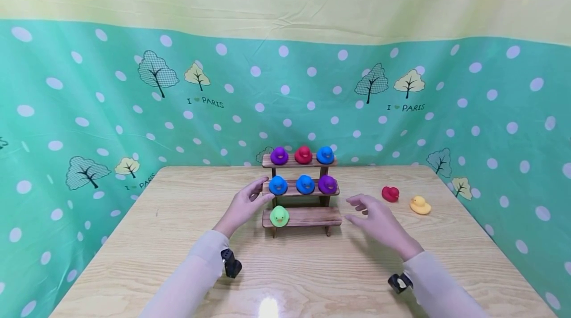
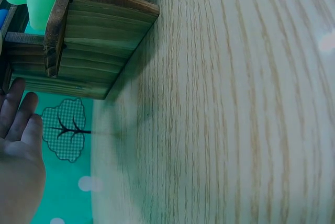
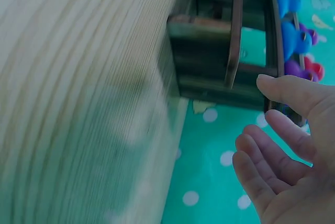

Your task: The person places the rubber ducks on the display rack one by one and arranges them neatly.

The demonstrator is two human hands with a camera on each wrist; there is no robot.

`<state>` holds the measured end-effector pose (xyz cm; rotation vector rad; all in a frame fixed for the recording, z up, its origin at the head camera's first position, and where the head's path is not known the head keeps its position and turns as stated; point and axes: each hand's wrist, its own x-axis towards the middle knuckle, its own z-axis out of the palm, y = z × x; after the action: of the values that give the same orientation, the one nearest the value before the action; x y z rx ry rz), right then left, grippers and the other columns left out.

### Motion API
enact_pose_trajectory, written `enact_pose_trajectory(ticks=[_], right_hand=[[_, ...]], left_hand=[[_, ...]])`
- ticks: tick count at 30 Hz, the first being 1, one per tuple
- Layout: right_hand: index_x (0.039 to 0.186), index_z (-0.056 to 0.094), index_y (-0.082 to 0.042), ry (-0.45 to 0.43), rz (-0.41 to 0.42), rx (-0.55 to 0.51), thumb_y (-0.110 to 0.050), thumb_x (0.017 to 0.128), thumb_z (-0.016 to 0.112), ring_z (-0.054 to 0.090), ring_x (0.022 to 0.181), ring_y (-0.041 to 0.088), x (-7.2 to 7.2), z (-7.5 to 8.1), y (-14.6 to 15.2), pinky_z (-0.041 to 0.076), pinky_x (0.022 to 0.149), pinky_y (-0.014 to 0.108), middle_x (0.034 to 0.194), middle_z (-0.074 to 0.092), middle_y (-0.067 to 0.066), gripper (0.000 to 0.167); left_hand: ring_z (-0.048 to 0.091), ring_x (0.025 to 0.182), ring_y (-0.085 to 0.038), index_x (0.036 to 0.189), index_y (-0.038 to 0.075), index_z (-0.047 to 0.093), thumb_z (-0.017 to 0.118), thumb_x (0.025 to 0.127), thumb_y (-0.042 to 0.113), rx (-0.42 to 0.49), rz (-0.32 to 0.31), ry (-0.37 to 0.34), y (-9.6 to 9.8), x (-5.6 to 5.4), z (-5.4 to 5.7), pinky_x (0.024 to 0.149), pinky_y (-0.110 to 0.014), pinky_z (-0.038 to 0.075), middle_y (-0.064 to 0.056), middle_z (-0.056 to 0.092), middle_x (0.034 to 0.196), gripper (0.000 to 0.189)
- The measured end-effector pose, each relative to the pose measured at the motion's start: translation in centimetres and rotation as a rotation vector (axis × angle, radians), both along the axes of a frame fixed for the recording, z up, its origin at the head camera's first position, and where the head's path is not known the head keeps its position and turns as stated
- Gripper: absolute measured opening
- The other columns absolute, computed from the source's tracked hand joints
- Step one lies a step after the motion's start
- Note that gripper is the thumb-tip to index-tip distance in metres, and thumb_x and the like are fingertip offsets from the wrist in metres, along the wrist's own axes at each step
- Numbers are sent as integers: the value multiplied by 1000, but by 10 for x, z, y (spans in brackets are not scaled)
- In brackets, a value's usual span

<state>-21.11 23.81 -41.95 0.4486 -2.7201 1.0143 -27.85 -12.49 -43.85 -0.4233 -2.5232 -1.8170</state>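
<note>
A three-tier wooden stand (image 1: 312, 216) holds small rubber ducks. On its top tier sit a purple duck (image 1: 279, 156), a red duck (image 1: 303, 155) and a blue duck (image 1: 325, 155). The middle tier carries two blue ducks (image 1: 305, 185) and a purple duck (image 1: 327, 185). A green duck (image 1: 279, 216) stands at the left of the bottom tier. My left hand (image 1: 243, 205) is beside the stand's left end, fingers extended near the middle tier and holding nothing. Right of the stand, my right hand (image 1: 379, 221) is empty, its fingers relaxed and thumb (image 3: 282, 89) apart.
On the wooden table (image 1: 147, 258), a red duck (image 1: 390, 194) and a yellow duck (image 1: 420, 205) lie to the right, beyond my right hand. A green dotted cloth (image 1: 232, 130) hangs behind the table and along both sides. Each wrist wears a small black camera (image 1: 231, 263).
</note>
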Motion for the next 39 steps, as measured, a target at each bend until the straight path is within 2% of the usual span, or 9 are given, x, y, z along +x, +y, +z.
enact_pose_trajectory(ticks=[11,18,24,32,35,39], right_hand=[[124,64,1,29,-85,13,-15,91,76,63,107,35,-14,-6,36,54,92,52,119,66,19,39],[131,59,2,-14,-159,8,-18,94,73,57,115,41,-23,-8,57,51,97,56,128,60,24,44],[134,55,5,-40,-208,-21,-18,95,71,57,115,44,-33,-11,74,53,95,55,127,57,29,48],[140,49,8,-26,-252,-4,-15,94,71,52,116,48,-42,-16,83,55,92,57,130,51,33,56],[142,45,8,-28,-278,-3,-14,93,71,46,117,49,-46,-19,84,56,89,57,132,47,34,60],[144,43,9,-40,-310,-13,-13,93,71,42,119,50,-53,-25,87,56,89,57,135,42,35,62]], left_hand=[[44,139,-27,149,15,49,74,91,41,0,-4,3,0,0,0,116,-37,36,-11,49,150,67],[43,139,-27,149,15,49,73,91,42,0,-9,7,0,0,-1,115,-37,36,-8,47,151,68],[44,139,-27,149,15,50,74,91,41,-3,-2,10,1,0,0,115,-38,37,-9,48,150,68],[44,138,-33,149,9,49,73,93,33,-9,-4,33,2,0,1,116,-42,36,-17,50,147,65],[42,139,-36,149,4,47,72,95,28,-5,-7,34,3,4,5,116,-45,34,-21,48,148,64],[41,139,-39,148,-1,45,70,97,22,-8,-14,28,6,16,22,116,-48,33,-25,46,148,62]])
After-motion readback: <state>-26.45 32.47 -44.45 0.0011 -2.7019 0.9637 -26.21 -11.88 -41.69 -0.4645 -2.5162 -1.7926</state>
